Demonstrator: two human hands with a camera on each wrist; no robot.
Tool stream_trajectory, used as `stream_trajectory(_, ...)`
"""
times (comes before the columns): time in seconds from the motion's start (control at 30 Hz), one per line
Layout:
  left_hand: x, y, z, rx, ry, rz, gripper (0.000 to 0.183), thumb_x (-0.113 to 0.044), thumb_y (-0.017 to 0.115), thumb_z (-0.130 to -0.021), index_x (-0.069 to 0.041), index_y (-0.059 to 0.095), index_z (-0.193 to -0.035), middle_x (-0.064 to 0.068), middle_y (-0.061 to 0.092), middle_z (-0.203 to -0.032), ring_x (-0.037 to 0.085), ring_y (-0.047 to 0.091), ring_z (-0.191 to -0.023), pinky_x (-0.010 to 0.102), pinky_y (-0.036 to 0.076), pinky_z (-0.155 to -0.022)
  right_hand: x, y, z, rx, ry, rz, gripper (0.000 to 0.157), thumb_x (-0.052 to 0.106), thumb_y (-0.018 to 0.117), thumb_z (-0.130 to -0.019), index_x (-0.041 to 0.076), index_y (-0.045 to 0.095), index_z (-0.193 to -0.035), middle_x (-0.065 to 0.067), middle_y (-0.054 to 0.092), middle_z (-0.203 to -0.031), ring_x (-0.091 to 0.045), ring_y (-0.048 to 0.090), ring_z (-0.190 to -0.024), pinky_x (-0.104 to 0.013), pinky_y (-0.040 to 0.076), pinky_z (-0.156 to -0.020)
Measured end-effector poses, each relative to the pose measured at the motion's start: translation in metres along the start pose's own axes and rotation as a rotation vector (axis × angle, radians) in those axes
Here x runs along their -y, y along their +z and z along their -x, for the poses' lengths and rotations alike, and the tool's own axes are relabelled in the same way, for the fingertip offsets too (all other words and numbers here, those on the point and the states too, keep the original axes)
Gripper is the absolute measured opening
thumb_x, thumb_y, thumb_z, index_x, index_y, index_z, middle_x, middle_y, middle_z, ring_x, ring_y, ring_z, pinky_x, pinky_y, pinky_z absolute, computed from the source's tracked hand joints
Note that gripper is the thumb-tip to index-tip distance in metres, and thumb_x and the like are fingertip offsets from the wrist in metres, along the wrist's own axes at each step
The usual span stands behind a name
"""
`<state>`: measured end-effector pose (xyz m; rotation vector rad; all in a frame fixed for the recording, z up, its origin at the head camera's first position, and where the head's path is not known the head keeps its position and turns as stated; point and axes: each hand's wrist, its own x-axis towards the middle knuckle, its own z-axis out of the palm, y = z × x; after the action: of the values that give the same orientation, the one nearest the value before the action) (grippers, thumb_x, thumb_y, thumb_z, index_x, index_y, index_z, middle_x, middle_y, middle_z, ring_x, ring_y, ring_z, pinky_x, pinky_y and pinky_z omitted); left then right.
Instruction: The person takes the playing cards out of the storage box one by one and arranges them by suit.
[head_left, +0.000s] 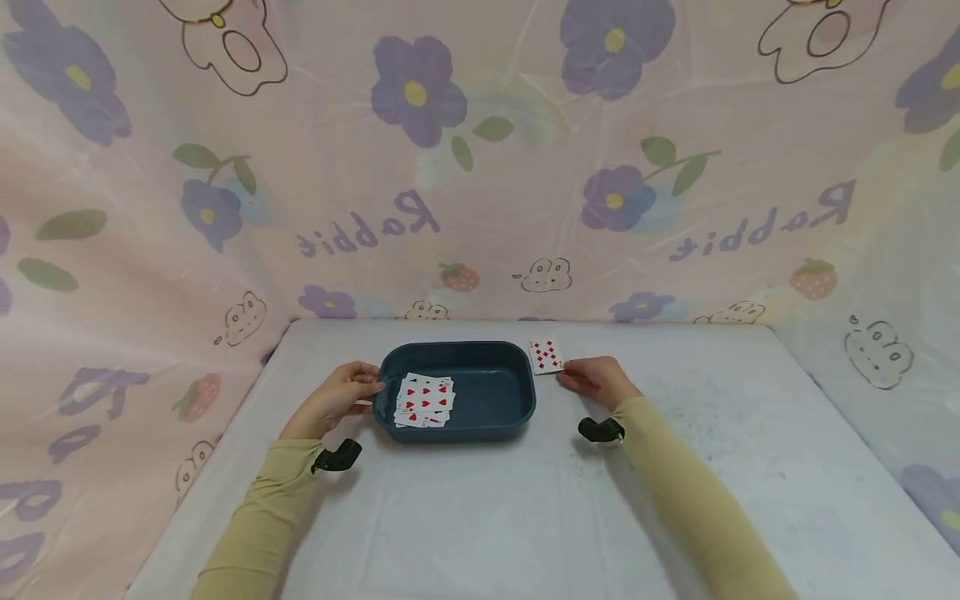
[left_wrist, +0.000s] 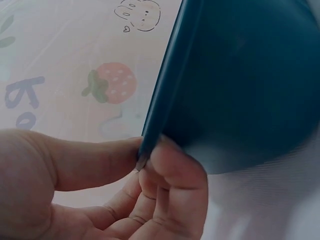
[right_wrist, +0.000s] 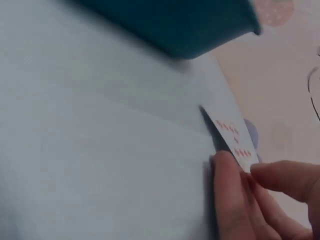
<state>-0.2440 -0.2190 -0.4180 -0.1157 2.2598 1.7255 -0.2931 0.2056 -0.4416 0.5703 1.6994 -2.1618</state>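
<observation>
My left hand (head_left: 339,398) pinches the left rim of a dark blue rectangular basin (head_left: 480,432) with rounded corners. The left wrist view shows the thumb on one side of that rim and curled fingers on the other. Inside the basin, at its left, lies a loose pile of playing cards (head_left: 426,397), a red hearts card on top. Beyond the basin's right end, my right hand (head_left: 598,380) pinches a playing card (head_left: 546,357) with red diamonds by its near right corner. In the right wrist view this card (right_wrist: 232,137) is tilted, one edge close over the white surface.
The basin stands on a white-covered table (head_left: 465,517). Behind it hangs a pink patterned curtain (head_left: 495,208) with flowers and rabbits, which also encloses both sides. A black wrist camera (head_left: 337,456) is on the left wrist and another wrist camera (head_left: 601,430) on the right.
</observation>
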Motion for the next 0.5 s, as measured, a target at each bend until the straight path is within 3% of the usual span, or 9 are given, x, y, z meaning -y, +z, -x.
stream_trajectory(0.33, -0.0023, -0.0008, -0.0002, 0.014, 0.017, 0.009, 0.037, -0.003, 0.055, -0.095, 0.009, 0.039, -0.126, 0.008, 0.049, -0.097, 0.023, 0.057, -0.088, 0.031, 0.051, -0.067, 0.0037, -0.0042, 0.0067, -0.012, -0.121, 0.311, 0.034, 0.002, 0.057, -0.095, -0.014, 0.052, -0.125, -0.022, 0.067, -0.102, -0.02, 0.069, -0.083, -0.035, 0.052, -0.081)
stream_trajectory(0.5, -0.0035, 0.0006, 0.0001, 0.013, 0.001, 0.005, 0.036, -0.004, 0.055, -0.095, 0.009, 0.039, -0.126, 0.009, 0.049, -0.097, 0.024, 0.057, -0.087, 0.031, 0.051, -0.067, 0.0071, -0.0062, 0.0099, -0.015, -0.145, 0.438, 0.034, 0.004, 0.056, -0.096, -0.013, 0.052, -0.125, -0.024, 0.065, -0.104, -0.024, 0.067, -0.085, -0.037, 0.052, -0.082)
